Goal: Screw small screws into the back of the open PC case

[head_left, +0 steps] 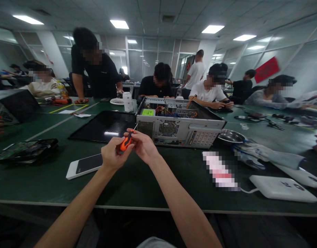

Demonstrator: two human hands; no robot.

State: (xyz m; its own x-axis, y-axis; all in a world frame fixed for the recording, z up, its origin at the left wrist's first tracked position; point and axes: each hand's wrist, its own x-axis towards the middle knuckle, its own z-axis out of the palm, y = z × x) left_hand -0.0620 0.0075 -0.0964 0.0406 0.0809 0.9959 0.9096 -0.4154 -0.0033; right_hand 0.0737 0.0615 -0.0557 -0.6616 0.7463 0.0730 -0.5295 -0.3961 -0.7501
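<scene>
Two bare hands meet over a dark green counter (44,189), holding a screwdriver (126,142) with an orange-and-black handle. The left hand (113,151) is curled closed around the handle; the right hand (144,146) has its fingers drawn in on the shaft end, palm partly open. The shaft points towards an open computer case (184,132) just beyond; whether it touches is unclear. A bright green label (148,112) inside the case is too small to read. Nearer, a white device (84,166) bears tiny, illegible lettering. At right, dark marks resembling "21" show on a white power bank (282,189).
</scene>
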